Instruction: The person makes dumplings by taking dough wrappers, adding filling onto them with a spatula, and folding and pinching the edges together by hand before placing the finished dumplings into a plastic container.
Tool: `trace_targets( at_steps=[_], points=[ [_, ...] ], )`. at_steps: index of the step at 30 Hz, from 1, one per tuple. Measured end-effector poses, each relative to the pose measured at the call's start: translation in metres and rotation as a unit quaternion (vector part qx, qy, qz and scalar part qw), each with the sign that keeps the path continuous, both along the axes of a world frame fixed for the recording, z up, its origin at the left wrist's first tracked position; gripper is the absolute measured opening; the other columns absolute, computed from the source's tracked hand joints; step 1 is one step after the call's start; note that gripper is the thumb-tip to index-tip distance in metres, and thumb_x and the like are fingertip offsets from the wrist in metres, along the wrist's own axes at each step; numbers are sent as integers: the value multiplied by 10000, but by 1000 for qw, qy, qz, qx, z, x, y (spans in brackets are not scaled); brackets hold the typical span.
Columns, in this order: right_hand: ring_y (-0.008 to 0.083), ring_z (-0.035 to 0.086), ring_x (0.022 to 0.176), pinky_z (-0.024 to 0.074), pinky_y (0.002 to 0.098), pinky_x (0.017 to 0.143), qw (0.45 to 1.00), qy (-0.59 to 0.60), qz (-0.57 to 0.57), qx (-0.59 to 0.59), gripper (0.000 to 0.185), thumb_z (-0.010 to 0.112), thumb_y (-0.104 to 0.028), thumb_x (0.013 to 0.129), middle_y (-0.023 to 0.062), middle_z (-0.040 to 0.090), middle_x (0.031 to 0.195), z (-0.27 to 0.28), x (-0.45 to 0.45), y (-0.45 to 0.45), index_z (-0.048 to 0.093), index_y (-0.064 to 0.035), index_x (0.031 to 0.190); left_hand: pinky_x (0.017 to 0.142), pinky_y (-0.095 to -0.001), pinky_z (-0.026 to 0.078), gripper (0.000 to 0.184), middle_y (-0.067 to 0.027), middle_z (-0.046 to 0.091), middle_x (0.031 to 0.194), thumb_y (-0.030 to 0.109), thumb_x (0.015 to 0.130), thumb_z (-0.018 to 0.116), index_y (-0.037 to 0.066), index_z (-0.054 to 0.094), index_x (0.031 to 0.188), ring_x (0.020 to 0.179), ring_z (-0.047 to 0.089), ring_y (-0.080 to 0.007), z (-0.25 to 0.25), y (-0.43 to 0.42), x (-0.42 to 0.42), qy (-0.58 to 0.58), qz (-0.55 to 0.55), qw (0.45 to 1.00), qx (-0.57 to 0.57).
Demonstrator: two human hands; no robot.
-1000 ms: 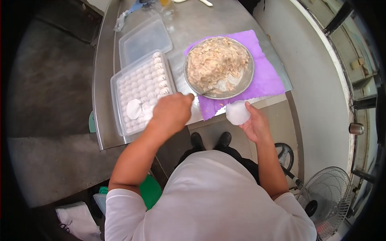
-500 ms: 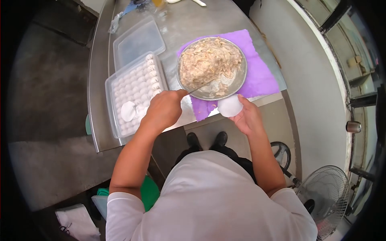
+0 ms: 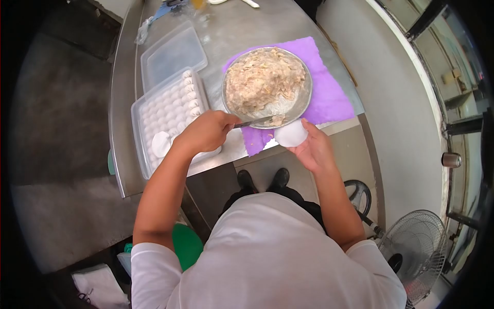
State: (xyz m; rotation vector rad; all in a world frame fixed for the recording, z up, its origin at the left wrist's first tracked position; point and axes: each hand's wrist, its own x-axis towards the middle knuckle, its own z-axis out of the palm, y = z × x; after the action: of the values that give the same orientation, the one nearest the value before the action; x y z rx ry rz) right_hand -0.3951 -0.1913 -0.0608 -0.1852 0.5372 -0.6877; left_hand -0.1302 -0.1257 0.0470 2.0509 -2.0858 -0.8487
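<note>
My left hand [image 3: 208,133] is closed around the handle of a thin, flat metal spatula [image 3: 256,122]. A small lump of pale filling sits near the spatula's tip, over the front rim of the round metal bowl [image 3: 308,99]. A big mound of minced filling [image 3: 265,77] fills most of that bowl. Just in front of the bowl, my right hand [image 3: 315,152] holds a round white dumpling wrapper [image 3: 291,134] by its right edge. To the left, a clear plastic box [image 3: 136,121] contains rows of white dumplings [image 3: 170,107], with more wrappers [image 3: 161,144] lying on top.
Under the bowl, a purple cloth [image 3: 329,92] covers part of the steel table [image 3: 226,31]. A clear lid [image 3: 172,56] lies behind the dumpling box. A wall [image 3: 381,77] runs along the right, and a fan [image 3: 417,252] stands at the lower right.
The spatula has come out of the filling toward the bowl's front rim, bringing a small lump near the wrapper. My right hand still holds the wrapper in about the same place.
</note>
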Motion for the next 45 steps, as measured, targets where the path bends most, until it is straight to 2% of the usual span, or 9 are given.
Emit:
trace_targets(
  at_steps=[2, 5, 14, 18, 25, 30, 33, 38, 45],
  points=[
    [349, 559, 1262, 456, 545, 1058, 1000, 5, -11, 15, 433, 481, -214, 1046, 214, 543, 1375, 5, 4, 0, 439, 75, 1366, 757, -400, 527, 369, -207, 707, 893, -44, 894, 534, 48, 698, 1211, 824, 676, -368, 17, 12, -11, 108, 105, 982, 113],
    [361, 533, 1289, 444, 552, 1077, 999, 30, -28, 36, 445, 456, -197, 1052, 230, 501, 1415, 17, 6, -3, 398, 81, 1395, 759, -392, 528, 410, -213, 700, 890, -86, 867, 544, 48, 690, 1225, 805, 668, -367, 16, 36, -37, 128, 84, 988, -4],
    [378, 507, 1327, 433, 531, 1117, 999, 50, -17, 1, 472, 370, -207, 1081, 234, 467, 1463, 2, 4, -7, 337, 98, 1439, 740, -501, 507, 463, -257, 682, 902, -82, 751, 533, 10, 697, 1175, 852, 657, -436, 27, 50, -39, -85, 61, 993, -47],
    [357, 510, 1329, 429, 515, 1123, 999, 46, -26, -1, 476, 355, -226, 1090, 232, 462, 1470, 7, 6, -5, 342, 95, 1441, 717, -485, 511, 441, -279, 666, 867, -111, 816, 542, 16, 682, 1214, 810, 654, -439, 17, 58, -69, 50, 79, 990, -105],
    [355, 535, 1297, 430, 516, 1116, 996, 68, -62, 14, 470, 371, -232, 1087, 229, 485, 1433, 1, -1, -8, 359, 100, 1419, 685, -479, 498, 385, -211, 599, 739, -84, 861, 549, 31, 699, 1197, 733, 619, -397, 7, 54, -62, 48, 63, 987, -137],
    [353, 539, 1292, 447, 517, 1099, 998, 58, -32, 3, 463, 363, -246, 1093, 231, 512, 1406, 3, -2, -13, 378, 98, 1401, 770, -437, 531, 336, -241, 692, 947, -29, 899, 573, 56, 697, 1200, 859, 664, -409, -9, 30, -50, 106, 58, 988, -98],
    [349, 541, 1288, 460, 521, 1083, 998, 36, -40, 28, 457, 361, -250, 1094, 228, 524, 1392, -1, -5, -15, 388, 94, 1393, 741, -445, 525, 346, -216, 682, 892, -29, 894, 589, 79, 703, 1203, 809, 655, -399, -4, 47, -64, 118, 65, 986, -101],
    [327, 577, 1246, 476, 504, 1059, 997, 70, -29, 8, 461, 377, -284, 1093, 210, 552, 1359, 4, -8, -9, 413, 80, 1373, 609, -448, 489, 380, -124, 606, 779, -14, 852, 639, 128, 715, 1197, 690, 618, -325, 18, 55, -76, -12, 55, 990, -132],
    [305, 610, 1198, 489, 480, 1028, 997, 67, -16, -36, 454, 394, -330, 1090, 180, 601, 1299, -4, -11, -4, 487, 45, 1329, 604, -448, 497, 404, -110, 600, 780, -14, 825, 639, 120, 712, 1199, 705, 625, -321, 31, 49, -84, -95, -24, 983, -154]
  ],
)
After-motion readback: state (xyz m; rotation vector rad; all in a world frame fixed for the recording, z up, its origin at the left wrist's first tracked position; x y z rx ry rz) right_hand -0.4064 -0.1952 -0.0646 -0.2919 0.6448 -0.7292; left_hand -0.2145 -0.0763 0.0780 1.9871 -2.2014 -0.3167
